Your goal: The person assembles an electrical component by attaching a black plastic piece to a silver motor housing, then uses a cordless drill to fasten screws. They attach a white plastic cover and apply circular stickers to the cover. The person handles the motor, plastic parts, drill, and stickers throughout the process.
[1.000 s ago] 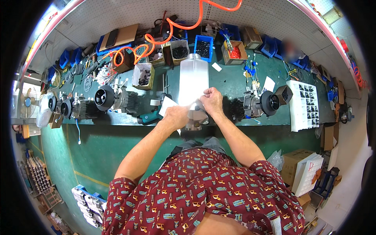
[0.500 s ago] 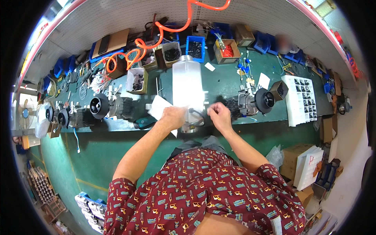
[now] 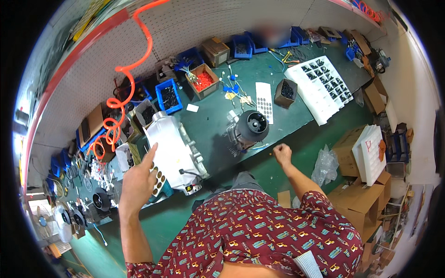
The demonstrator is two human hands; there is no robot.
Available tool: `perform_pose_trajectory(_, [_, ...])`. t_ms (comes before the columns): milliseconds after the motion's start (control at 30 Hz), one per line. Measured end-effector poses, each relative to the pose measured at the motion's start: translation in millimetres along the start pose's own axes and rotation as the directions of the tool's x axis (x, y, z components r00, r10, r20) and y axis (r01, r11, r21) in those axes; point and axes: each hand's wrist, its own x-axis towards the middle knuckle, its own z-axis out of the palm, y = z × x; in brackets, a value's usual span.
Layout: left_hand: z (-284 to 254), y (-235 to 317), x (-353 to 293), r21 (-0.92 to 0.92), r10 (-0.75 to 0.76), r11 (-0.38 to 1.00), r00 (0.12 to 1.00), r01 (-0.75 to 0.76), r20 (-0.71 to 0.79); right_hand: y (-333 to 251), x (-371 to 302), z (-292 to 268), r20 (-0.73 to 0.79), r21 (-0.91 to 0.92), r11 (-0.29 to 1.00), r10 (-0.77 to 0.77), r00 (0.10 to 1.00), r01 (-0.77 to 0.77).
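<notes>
My left hand is beside a white metal housing, its index finger stretched out and its other fingers folded around a sheet of round brown stickers. Part of that sheet is hidden behind the hand. The housing lies on the green bench, with metal fittings and a black cable along its right side. My right hand is closed off the bench's front edge; anything inside it is hidden. Nearest to it on the bench is a motor with a black fan wheel.
A second dotted sheet and a box of small black parts lie behind the motor. To the right is a white foam tray of black parts. Parts bins line the back. An orange coiled hose hangs at left.
My view has turned to the right and tilted. My right hand has moved away from the housing to beyond the bench edge. The left hand stays by the housing, index finger now extended.
</notes>
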Motion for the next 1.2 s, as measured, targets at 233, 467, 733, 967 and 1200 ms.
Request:
perform_pose_trajectory(233, [27, 56, 109, -0.612, -0.027, 0.788, 0.988, -0.071, -0.15, -48, 123, 36, -0.082, -0.042, 0.999, 0.027, 0.996, -0.031])
perform_pose_trajectory(467, [122, 55, 233, -0.729, 0.0, 0.669, 0.982, -0.141, -0.19, -104, 137, 56, -0.055, -0.126, 0.967, 0.214, 0.975, -0.22])
perform_pose_trajectory(733, [161, 82, 224, -0.532, -0.073, 0.844, 0.969, -0.065, -0.235, -85, 155, 50, 0.073, 0.427, 0.847, 0.317, 0.946, -0.317])
perform_pose_trajectory(967, [166, 68, 179, -0.767, -0.193, 0.641, 0.962, -0.024, -0.192, -165, 145, -55, 0.617, 0.778, 0.039, 0.133, 0.775, -0.626])
perform_pose_trajectory(1200, [121, 78, 156, -0.999, -0.122, 0.03, 0.992, 0.016, 0.013, -309, 31, -136, 0.491, 0.772, 0.584, -0.301, 0.817, -0.249])
